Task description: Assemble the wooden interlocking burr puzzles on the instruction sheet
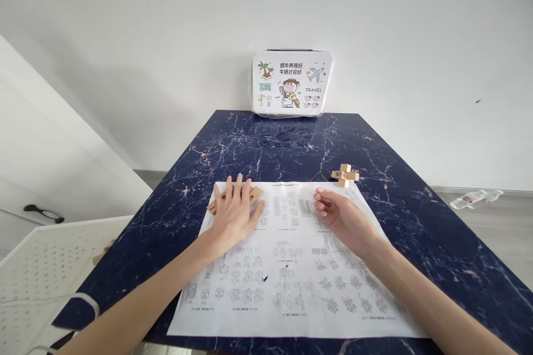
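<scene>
My left hand (234,208) lies flat with its fingers spread over a light wooden piece (255,195) on the left top corner of the printed sheet (291,283). The hand covers most of the wood; dark hole-like marks show between the fingers. Above the sheet's right half is my right hand (339,213), its fingers loosely curled together and no object visible in them. Beyond it, at the sheet's top right edge, stands a cross-shaped wooden puzzle (345,176) of interlocked blocks. Small line diagrams in rows cover the sheet.
The dark blue marbled table (283,158) meets a white wall. At its far edge a white cartoon-printed case (291,83) leans upright. A white perforated surface (54,255) with a white cable (50,299) is at left. Clear plastic packaging (476,198) lies on the floor at right.
</scene>
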Demonstrator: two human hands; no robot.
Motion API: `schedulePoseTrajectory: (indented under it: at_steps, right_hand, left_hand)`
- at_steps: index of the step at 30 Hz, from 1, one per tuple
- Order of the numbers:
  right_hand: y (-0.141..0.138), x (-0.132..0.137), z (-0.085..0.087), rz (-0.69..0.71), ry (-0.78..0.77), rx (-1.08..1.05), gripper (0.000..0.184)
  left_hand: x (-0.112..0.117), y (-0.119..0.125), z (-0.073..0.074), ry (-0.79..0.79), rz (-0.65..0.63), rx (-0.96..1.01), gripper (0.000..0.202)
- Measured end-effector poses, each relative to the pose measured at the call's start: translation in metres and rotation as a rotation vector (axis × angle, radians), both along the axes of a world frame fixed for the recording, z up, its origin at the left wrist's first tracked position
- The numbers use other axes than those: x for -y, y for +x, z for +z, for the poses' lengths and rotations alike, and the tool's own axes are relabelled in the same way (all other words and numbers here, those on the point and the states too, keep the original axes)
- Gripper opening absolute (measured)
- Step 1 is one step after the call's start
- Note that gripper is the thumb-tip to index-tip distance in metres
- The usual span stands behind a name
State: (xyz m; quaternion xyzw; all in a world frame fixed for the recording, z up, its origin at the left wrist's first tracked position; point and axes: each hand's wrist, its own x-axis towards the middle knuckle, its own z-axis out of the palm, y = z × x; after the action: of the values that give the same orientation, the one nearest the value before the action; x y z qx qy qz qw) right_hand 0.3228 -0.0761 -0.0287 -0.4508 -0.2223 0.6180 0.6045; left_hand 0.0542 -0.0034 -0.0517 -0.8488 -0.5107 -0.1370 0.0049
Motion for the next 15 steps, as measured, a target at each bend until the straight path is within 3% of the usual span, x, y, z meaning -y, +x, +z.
schedulePoseTrajectory:
  at_steps: [8,12,15]
  right_hand:
    - [-0.009,0.007,0.005,0.101,0.048,0.228,0.028]
    - [-0.016,0.010,0.003,0.184,0.131,0.502,0.027]
    - [-0.023,0.014,0.003,0.240,0.232,0.781,0.023]
  left_hand:
    - [0.020,0.014,0.024,-0.197,-0.307,0.307,0.068]
    - [0.020,0.017,0.029,-0.052,-0.334,0.425,0.038]
    - [0.009,0.013,0.025,0.051,-0.261,0.359,0.025]
